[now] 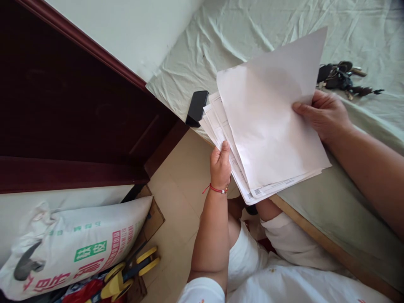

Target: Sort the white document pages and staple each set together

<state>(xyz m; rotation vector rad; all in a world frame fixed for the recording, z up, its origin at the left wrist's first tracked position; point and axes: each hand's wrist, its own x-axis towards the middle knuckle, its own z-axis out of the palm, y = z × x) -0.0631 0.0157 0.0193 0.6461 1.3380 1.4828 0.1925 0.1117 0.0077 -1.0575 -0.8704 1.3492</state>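
A stack of printed papers (217, 122) is held up above the bed edge, its sheets fanned out at the left. My left hand (221, 165), with a red string bracelet at the wrist, grips the stack's left edge, thumb on top. A blank white sheet (271, 122) lies over the rest. Its right edge is pinched by my right hand (328, 111), with the thumb on the face and the other fingers hidden behind. Whether the right fingers also grip sheets underneath, I cannot tell.
A black phone (197, 108) lies at the corner of the bed's pale green sheet (189, 63). To the right sits a bunch of keys (344, 78). A dark wooden panel (78, 97) stands at left, above a printed white sack (85, 240) and a yellow wheeled thing (116, 282).
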